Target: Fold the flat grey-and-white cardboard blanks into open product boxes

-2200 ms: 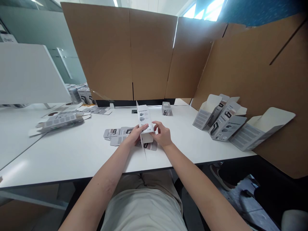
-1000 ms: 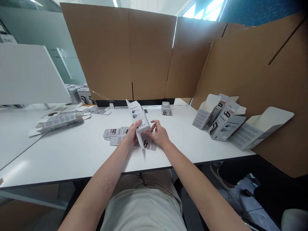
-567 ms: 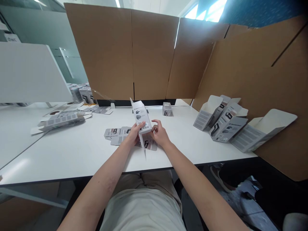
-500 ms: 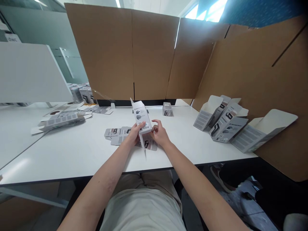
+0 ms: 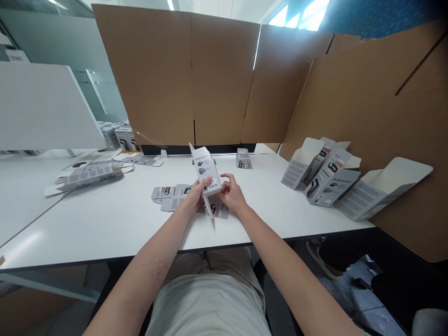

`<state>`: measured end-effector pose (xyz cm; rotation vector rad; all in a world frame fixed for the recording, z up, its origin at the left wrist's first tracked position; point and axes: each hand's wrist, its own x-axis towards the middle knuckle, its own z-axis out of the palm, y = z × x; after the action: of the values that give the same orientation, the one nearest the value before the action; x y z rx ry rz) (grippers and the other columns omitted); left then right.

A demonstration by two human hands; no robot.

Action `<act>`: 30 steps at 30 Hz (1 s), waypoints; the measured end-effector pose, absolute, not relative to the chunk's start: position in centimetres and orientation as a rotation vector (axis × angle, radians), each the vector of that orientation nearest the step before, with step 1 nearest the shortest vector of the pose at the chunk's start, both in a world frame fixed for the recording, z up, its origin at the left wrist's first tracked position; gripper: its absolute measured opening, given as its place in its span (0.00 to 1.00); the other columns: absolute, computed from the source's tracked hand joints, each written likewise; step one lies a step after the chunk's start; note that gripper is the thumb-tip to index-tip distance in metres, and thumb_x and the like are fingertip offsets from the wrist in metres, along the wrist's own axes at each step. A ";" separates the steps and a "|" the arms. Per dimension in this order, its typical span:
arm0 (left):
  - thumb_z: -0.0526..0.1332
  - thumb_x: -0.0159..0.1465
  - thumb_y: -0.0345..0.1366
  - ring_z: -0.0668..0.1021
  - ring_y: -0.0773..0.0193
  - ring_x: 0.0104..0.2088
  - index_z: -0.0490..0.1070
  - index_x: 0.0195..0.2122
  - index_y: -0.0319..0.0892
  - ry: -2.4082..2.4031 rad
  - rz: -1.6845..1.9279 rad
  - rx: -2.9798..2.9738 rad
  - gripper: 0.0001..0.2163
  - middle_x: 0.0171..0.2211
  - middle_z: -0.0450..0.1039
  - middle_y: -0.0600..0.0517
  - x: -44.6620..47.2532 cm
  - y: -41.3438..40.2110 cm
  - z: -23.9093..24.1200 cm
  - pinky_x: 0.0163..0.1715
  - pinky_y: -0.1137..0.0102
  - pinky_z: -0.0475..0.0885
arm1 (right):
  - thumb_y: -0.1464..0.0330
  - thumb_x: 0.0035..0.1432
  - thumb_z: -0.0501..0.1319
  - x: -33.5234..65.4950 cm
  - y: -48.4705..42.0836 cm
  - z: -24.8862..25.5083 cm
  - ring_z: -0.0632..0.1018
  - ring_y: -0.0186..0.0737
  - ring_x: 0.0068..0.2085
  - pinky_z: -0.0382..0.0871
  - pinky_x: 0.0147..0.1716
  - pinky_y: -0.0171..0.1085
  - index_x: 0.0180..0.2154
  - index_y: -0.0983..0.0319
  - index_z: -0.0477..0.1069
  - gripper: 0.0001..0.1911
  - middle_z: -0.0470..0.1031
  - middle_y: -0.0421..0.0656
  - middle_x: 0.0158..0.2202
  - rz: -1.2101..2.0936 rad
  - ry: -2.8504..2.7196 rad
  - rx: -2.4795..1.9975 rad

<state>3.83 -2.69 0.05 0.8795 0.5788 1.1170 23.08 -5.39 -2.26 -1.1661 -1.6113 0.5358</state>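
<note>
My left hand point(image 5: 193, 197) and my right hand point(image 5: 233, 194) both grip the near end of a small grey-and-white carton point(image 5: 205, 169), which tilts up and away over the white table point(image 5: 105, 224). A loose white flap hangs from the carton's near end between my hands. Under my hands lies a small pile of flat, unfolded cartons point(image 5: 171, 192).
Several folded-up open cartons point(image 5: 324, 175) lean against the cardboard wall point(image 5: 367, 116) at the right. One small closed box point(image 5: 242, 158) stands at the table's back. Flat carton stacks point(image 5: 87, 175) and upright boxes point(image 5: 117, 136) lie at the left. A white panel point(image 5: 38, 107) stands far left.
The carton first leaned from upright over to the left; since then it has stayed nearly still in both hands, and the view has shifted slightly.
</note>
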 end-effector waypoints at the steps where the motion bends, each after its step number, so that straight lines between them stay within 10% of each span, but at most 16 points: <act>1: 0.86 0.62 0.48 0.91 0.47 0.45 0.84 0.55 0.42 0.570 1.128 0.856 0.25 0.49 0.90 0.42 3.8 -2.7 0.2 0.44 0.60 0.87 | 0.54 0.61 0.71 23.1 -5.4 -2.3 0.76 0.44 0.29 0.68 0.35 0.40 0.63 0.52 0.65 0.32 0.74 0.30 0.30 0.533 -1.609 -1.176; 13: 0.84 0.64 0.56 0.88 0.41 0.61 0.84 0.58 0.46 0.595 1.171 0.844 0.28 0.59 0.89 0.42 3.7 -1.8 -0.2 0.52 0.58 0.86 | 0.43 0.69 0.68 23.3 -5.5 -2.0 0.75 0.40 0.28 0.70 0.32 0.42 0.50 0.53 0.73 0.23 0.83 0.40 0.41 0.538 -1.548 -1.185; 30: 0.87 0.58 0.48 0.92 0.49 0.43 0.77 0.65 0.43 0.584 1.169 0.819 0.38 0.52 0.90 0.41 3.9 -1.5 -0.5 0.35 0.65 0.85 | 0.49 0.69 0.71 23.3 -5.4 -2.1 0.70 0.39 0.28 0.71 0.33 0.42 0.57 0.52 0.81 0.22 0.84 0.40 0.44 0.405 -1.589 -1.231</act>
<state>3.93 -1.53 -0.53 0.8187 0.5842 1.1693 23.28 -5.42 -2.10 -1.2306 -1.5891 0.4049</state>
